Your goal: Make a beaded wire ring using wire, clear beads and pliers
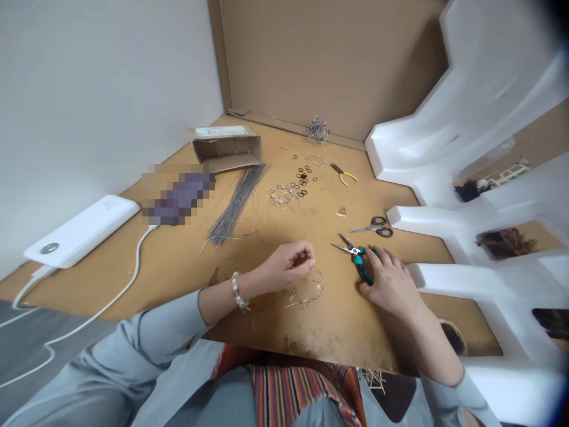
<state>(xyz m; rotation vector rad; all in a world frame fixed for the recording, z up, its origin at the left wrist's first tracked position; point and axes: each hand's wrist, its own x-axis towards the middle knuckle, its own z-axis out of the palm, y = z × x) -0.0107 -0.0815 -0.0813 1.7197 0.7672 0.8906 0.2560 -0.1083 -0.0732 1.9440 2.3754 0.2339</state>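
Note:
My left hand [293,262] is closed, its fingertips pinching the upper edge of a beaded wire ring [319,289]. The ring hangs below the fingers, small pale beads along it and loose wire ends sticking out. On the right, my right hand [391,279] has its fingers curled over the handles of teal-handled needle-nose pliers [358,258]. The pliers' jaws are parted and point toward the upper left, apart from the ring. A pearl bracelet [240,292] circles my left wrist.
Scissors [373,228] and yellow-handled pliers [344,174] lie beyond my right hand. Farther back are another beaded wire ring [284,195], several small dark rings [303,178] and tangled wire [317,129]. Cut wires [235,207], a cardboard box [227,148] and a power bank [84,228] are leftward; white foam [427,222] borders the right.

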